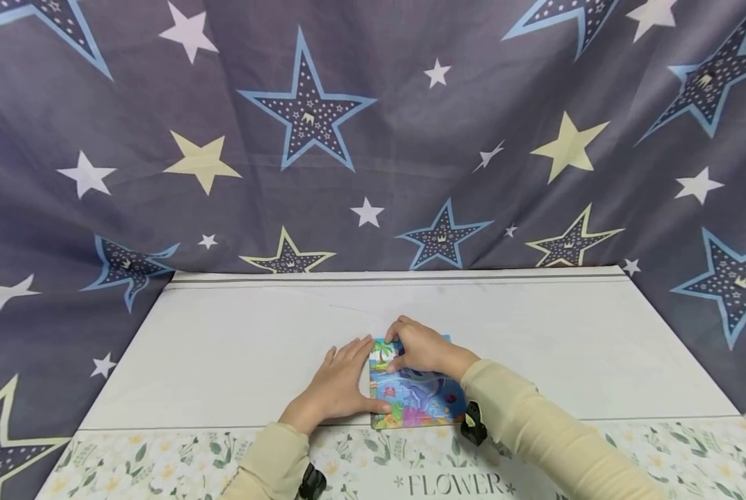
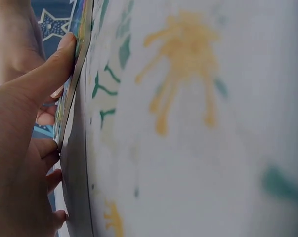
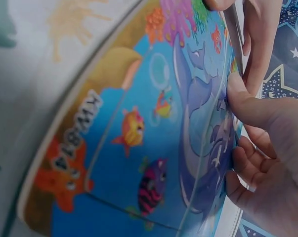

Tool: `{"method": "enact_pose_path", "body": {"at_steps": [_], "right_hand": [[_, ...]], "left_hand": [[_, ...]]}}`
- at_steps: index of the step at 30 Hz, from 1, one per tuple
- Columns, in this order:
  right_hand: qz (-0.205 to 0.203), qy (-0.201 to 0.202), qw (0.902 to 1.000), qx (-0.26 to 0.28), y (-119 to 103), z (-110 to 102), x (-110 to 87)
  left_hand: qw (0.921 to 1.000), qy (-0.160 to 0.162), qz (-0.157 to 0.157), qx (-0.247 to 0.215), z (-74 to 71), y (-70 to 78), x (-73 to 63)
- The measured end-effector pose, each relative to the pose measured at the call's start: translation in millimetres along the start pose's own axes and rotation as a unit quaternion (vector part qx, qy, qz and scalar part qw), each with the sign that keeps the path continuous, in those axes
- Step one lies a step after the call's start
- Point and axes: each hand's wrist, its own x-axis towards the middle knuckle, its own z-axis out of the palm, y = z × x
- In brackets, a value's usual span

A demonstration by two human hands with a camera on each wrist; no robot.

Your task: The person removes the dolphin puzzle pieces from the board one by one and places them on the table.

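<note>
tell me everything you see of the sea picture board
The thin, pale-edged board looks like wood or card, with a rounded corner and thin lines crossing its print: dolphin, starfish, striped fish, palm and "KW-814". It lies flat on the white and floral cloth. The left hand touches its left side, the right hand its upper part.

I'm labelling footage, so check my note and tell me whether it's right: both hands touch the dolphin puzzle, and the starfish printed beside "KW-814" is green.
Wrong colour: the starfish is orange, not green, as the right wrist view shows. The rest stands: left hand and right hand touch the dolphin puzzle, and the starfish is beside "KW-814".
</note>
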Motion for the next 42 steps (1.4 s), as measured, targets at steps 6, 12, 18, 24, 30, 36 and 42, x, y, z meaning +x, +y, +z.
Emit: {"method": "enact_pose_path", "body": {"at_steps": [6,12,18,24,30,36,42], "right_hand": [[0.000,0.003,0.9997,0.023,-2.0,-1.4,-1.9],[-0.012,0.011,0.9993,0.033,0.6,-2.6,-3.9],[-0.034,0.031,0.9945,0.094,4.7,-5.7,-5.5],[-0.049,0.032,0.9846,0.165,9.3,-11.6,-7.0],[-0.060,0.053,0.9793,0.186,17.4,-19.9,-9.5],[-0.061,0.058,0.9775,0.194,31.2,-29.8,-19.0],[-0.044,0.089,0.9736,0.206,50.5,-43.7,-29.6]], "left_hand": [[0.9999,0.006,0.003,0.008,-1.0,0.4,-0.4],[0.9999,0.005,0.005,0.010,-1.7,1.5,0.2],[0.9999,0.003,0.004,0.014,-1.7,3.4,0.4],[0.9999,0.003,0.002,0.015,-0.4,2.9,2.3],[1.0000,0.000,0.005,0.008,1.2,3.2,2.9],[0.9997,-0.021,0.004,0.013,0.5,2.9,0.3],[0.9996,-0.024,0.008,0.010,-3.1,4.4,-1.6]]}}
